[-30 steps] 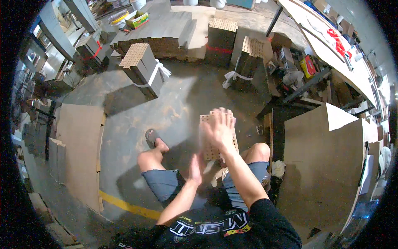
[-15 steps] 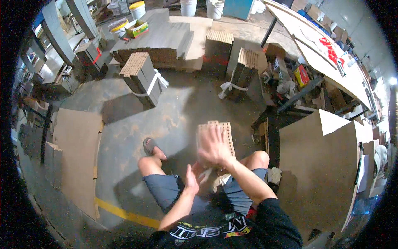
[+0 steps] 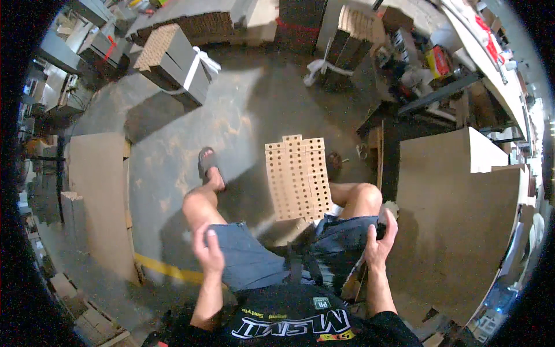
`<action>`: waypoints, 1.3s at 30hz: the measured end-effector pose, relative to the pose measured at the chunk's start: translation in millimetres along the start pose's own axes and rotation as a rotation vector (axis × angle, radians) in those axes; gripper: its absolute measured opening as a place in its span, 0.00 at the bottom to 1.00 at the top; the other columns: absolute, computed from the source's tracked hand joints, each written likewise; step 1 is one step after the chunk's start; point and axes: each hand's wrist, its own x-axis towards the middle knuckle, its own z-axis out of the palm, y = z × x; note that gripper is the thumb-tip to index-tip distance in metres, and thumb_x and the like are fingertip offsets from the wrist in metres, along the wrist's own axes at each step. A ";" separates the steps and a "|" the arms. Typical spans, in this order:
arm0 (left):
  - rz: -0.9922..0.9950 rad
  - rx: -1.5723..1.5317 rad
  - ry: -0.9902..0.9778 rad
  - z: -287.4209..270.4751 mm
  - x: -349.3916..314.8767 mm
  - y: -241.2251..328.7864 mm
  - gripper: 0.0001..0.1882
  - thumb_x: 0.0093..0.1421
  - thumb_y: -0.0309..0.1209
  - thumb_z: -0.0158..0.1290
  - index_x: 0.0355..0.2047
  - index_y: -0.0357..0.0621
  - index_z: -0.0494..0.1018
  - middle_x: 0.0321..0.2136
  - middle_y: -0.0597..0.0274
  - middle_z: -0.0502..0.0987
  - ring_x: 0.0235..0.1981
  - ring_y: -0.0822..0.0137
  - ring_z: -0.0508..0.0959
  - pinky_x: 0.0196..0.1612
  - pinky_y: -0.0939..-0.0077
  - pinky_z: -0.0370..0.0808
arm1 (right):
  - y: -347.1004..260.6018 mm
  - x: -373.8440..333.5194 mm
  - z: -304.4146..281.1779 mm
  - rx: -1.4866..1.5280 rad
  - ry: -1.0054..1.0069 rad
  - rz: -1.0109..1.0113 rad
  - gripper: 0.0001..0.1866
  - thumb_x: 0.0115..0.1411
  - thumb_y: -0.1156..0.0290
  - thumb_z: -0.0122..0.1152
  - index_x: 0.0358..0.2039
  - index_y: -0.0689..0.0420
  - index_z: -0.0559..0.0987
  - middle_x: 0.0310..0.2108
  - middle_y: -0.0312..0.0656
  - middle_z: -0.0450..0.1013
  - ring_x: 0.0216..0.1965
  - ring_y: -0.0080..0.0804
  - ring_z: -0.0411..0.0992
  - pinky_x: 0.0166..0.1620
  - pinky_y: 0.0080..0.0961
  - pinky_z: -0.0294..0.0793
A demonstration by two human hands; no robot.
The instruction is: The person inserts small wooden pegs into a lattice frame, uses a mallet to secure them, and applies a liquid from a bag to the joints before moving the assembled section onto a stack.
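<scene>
A bundle of tan boards (image 3: 298, 179), standing with its hole-dotted ends up, is between my knees. One part of its far edge sticks out beyond the rest. My left hand (image 3: 208, 251) hovers over my left thigh, holding nothing, thumb a little apart from its fingers. On the other side, my right hand (image 3: 380, 240) is by my right thigh, also bare, with thumb and fingers spread. Neither hand touches the bundle. Light scraps partly show at the bundle's near side, too hidden to name.
Grey board bundles tied with white strips stand ahead, one on the left (image 3: 179, 63) and one on the right (image 3: 341, 43). Large brown panels (image 3: 95, 202) lie at left; more panels (image 3: 451, 225) are at right. A cluttered workbench (image 3: 491, 69) stands at far right.
Both hands have drawn back from the bundle and moved apart, left and right toward my thighs. The bundle's top is now uncovered. My view has tilted down.
</scene>
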 end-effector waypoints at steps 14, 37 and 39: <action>-0.143 0.610 0.029 -0.5 43.0 -65.6 0.39 0.69 0.57 0.40 0.67 0.37 0.61 0.70 0.39 0.52 0.70 0.41 0.54 0.70 0.46 0.50 | 20.7 -39.0 46.7 -0.085 -0.174 0.633 0.60 0.49 0.58 0.68 0.74 0.60 0.41 0.73 0.57 0.43 0.73 0.51 0.43 0.73 0.45 0.41; -0.042 0.646 0.055 10.8 51.9 -65.9 0.37 0.69 0.52 0.39 0.66 0.34 0.62 0.68 0.33 0.55 0.69 0.38 0.56 0.70 0.45 0.50 | 33.4 -55.5 41.9 -0.129 -0.159 0.657 0.64 0.53 0.32 0.60 0.74 0.61 0.41 0.74 0.57 0.40 0.73 0.52 0.43 0.72 0.48 0.40; -0.151 0.536 0.075 22.4 58.4 -50.5 0.36 0.69 0.52 0.39 0.66 0.34 0.61 0.69 0.34 0.54 0.70 0.39 0.55 0.71 0.46 0.50 | 33.6 -52.9 44.7 -0.151 -0.152 0.611 0.62 0.54 0.34 0.60 0.74 0.61 0.42 0.74 0.56 0.42 0.73 0.51 0.43 0.72 0.48 0.39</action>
